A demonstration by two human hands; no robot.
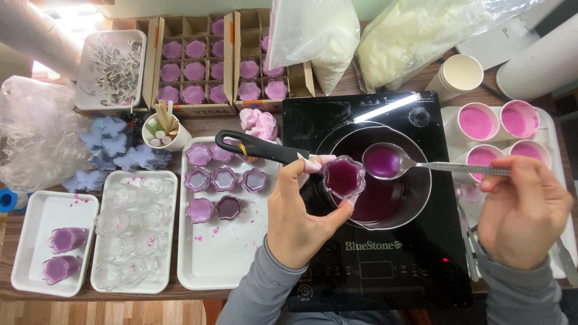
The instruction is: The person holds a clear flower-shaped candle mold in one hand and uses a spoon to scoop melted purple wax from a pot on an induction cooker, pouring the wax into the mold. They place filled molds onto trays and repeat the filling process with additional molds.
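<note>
A single head-worn camera looks almost straight down on the worktable from above the person's seat, close enough that the wooden table edge runs along the near side and both grey sleeves enter from the bottom. The black flat induction hob sits just right of centre; the white rectangular plastic tray lies left of it. The far edge reaches the brown cardboard divider boxes. The far-left corner is overexposed, perhaps by a window.
</note>
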